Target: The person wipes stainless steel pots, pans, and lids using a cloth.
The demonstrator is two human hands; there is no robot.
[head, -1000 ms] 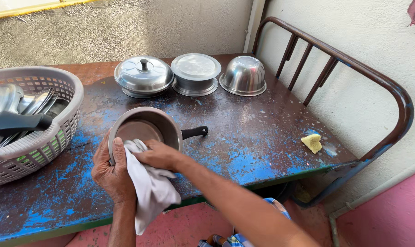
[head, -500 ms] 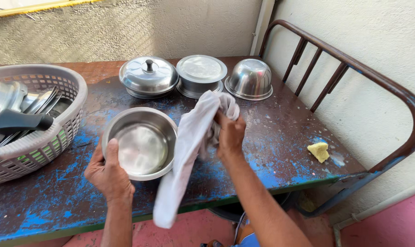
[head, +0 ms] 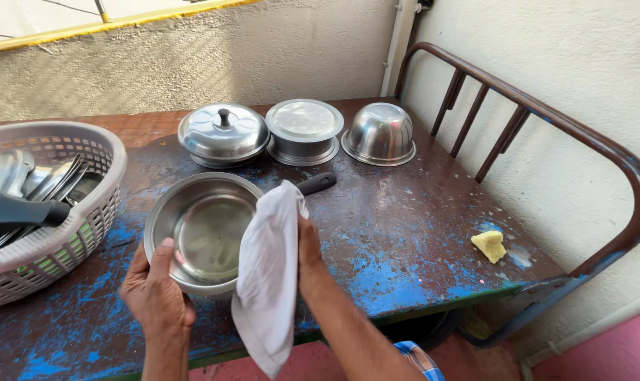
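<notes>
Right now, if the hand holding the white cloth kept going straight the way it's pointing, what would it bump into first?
The right hand points up the table, away from the person. It would probably first meet the steel pan's black handle, just beyond the white cloth. Depth is hard to judge; past that stands the flat-lidded pot.

Both forearms are bare, with no sleeves, watch or rings showing on the left hand (head: 154, 296) or the right hand (head: 309, 257). Blue checked cloth (head: 420, 358) is worn below the right forearm.

White cloth (head: 267, 275) hides the right hand's fingers; basket (head: 87, 219) cut off left.
</notes>
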